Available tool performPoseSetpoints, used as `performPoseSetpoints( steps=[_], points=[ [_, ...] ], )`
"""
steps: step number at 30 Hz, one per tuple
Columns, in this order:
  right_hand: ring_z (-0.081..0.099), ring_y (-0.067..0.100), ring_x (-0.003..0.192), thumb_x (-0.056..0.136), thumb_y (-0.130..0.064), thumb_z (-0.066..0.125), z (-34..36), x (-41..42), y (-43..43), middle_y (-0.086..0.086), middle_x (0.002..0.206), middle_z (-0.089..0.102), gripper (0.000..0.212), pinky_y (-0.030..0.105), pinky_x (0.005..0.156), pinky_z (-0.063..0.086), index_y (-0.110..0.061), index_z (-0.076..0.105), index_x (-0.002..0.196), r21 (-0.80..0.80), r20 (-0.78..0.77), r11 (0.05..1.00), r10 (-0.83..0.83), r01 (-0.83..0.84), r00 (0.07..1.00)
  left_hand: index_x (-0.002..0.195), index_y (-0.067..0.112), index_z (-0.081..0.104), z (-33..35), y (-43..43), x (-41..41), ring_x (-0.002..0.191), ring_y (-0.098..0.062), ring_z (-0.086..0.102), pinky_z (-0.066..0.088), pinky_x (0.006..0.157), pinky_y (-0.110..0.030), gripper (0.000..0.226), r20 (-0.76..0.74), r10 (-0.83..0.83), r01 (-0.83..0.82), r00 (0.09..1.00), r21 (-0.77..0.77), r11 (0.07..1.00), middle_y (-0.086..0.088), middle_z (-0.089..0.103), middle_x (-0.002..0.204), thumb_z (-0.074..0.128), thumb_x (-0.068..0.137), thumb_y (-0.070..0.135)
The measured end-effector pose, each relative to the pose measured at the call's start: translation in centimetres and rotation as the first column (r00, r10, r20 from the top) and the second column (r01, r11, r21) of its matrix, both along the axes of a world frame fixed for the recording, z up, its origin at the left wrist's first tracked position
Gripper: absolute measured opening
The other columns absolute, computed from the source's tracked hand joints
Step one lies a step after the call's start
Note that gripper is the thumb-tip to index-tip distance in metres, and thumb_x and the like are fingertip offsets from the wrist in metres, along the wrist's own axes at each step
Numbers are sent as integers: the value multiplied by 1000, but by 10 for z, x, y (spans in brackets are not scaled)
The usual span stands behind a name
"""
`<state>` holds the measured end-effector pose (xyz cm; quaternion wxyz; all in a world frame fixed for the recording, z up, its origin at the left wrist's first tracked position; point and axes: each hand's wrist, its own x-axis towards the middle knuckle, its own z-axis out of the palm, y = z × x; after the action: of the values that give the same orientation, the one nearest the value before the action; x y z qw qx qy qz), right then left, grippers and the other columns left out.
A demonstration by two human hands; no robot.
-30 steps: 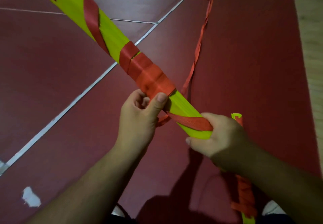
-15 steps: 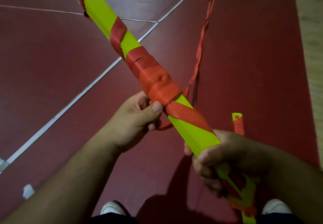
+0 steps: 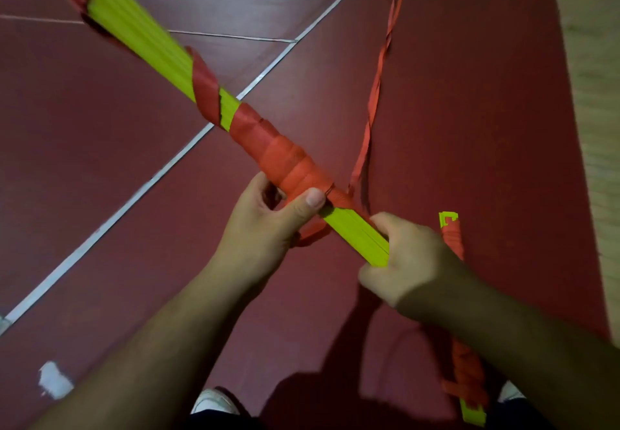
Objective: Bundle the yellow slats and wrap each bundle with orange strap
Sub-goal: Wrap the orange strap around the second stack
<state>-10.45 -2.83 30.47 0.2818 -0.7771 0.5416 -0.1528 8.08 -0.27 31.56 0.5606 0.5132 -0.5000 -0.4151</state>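
The slat bundle (image 3: 141, 33) is held slanting from far left to near right. Its wrapped middle is gripped by the left hand (image 3: 265, 228), its near end by the right hand (image 3: 412, 261). The loose strap tail (image 3: 375, 94) lies beyond, nearer the right hand.

The light is dim and warm, seemingly from about 10 o'clock. The left hand (image 3: 265, 228) is evenly lit, while the right hand (image 3: 407, 261) darkens into a shaded forearm toward 4 o'clock. A broad, soft shadow pools on the dark red floor (image 3: 469, 110) at 6 o'clock, and a faint sheen shows at 12 o'clock. The bundle of yellow-green slats (image 3: 141, 31) smears with motion blur at 11 o'clock. The pale floor strip (image 3: 597, 94) at 3 o'clock looks soft.
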Motion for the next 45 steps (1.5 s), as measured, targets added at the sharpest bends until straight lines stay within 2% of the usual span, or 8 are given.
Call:
performPoseSetpoints(
  steps=[4, 9, 12, 17, 21, 24, 35, 45],
  points=[
    [57, 22, 48, 61, -24, 68, 9, -5, -2, 7, 55, 58, 27, 30, 46, 41, -11, 57, 82, 306, 235, 946, 36, -109, 971, 106, 11, 63, 2, -2, 18, 51, 0, 50, 39, 47, -15, 39, 54, -73, 74, 996, -17, 997, 13, 60, 68, 81, 76, 27],
    [46, 21, 51, 59, -2, 58, 15, -14, 10, 11, 59, 52, 39, 26, 49, 43, -7, 57, 98, 721, 618, 472, -109, -507, 779, 112, -7, 59, -4, -3, 22, 50, -30, 34, 33, 57, -49, 93, -81, -190, 196, 978, 69, 978, -2, 54, 61, 78, 64, 70],
    [47, 22, 49, 64, 1, 54, 15, -20, 6, 12, 60, 52, 38, 26, 49, 45, -10, 59, 100, 699, 688, 365, -111, -615, 717, 82, 19, 71, -5, -2, 23, 50, -43, 24, 37, 59, -34, 47, -175, -277, 288, 945, 43, 957, 9, 44, 46, 78, 70, 63],
    [58, 25, 61, 70, -8, 61, 15, -20, -1, 16, 73, 62, 37, 30, 58, 49, -5, 65, 107, 689, 671, 412, -49, -597, 740, 87, 24, 72, -1, 3, 21, 42, -9, 31, 34, 55, -25, 35, -240, -318, 330, 917, 9, 944, 12, 49, 49, 79, 73, 55],
    [57, 4, 64, 64, -51, 81, 4, -12, -6, -4, 72, 64, 47, 35, 63, 46, -21, 67, 97, 350, 351, 909, 96, -226, 932, 80, 25, 71, 3, 3, 11, 50, -9, 33, 29, 53, -27, 21, -124, -51, 56, 991, 36, 998, 7, 43, 58, 76, 80, 45],
    [60, 7, 79, 59, -63, 79, 4, 0, 7, -12, 88, 63, 69, 26, 69, 42, -37, 52, 117, 52, 121, 999, -10, 3, 993, 79, 20, 65, 3, 0, -3, 53, -11, 34, 33, 53, -26, 18, -154, 172, -161, 973, 82, 984, 7, 43, 60, 69, 85, 37],
    [48, 9, 47, 64, -22, 79, 19, -1, 7, -4, 57, 56, 27, 24, 47, 42, -12, 61, 82, 299, 437, 952, -75, -66, 896, 115, 21, 69, -6, -5, 18, 51, -7, 40, 37, 57, -31, 45, -14, -10, 11, 1000, 52, 999, 12, 58, 67, 74, 81, 50],
    [53, 19, 51, 60, -23, 73, 23, -17, 14, 3, 62, 57, 39, 28, 49, 47, -23, 66, 98, 602, 713, 544, -37, -585, 700, 123, 7, 64, -5, 2, 18, 45, -7, 36, 32, 59, -34, 84, -222, -358, 369, 907, 11, 929, -2, 73, 98, 75, 67, 68]
  ],
)
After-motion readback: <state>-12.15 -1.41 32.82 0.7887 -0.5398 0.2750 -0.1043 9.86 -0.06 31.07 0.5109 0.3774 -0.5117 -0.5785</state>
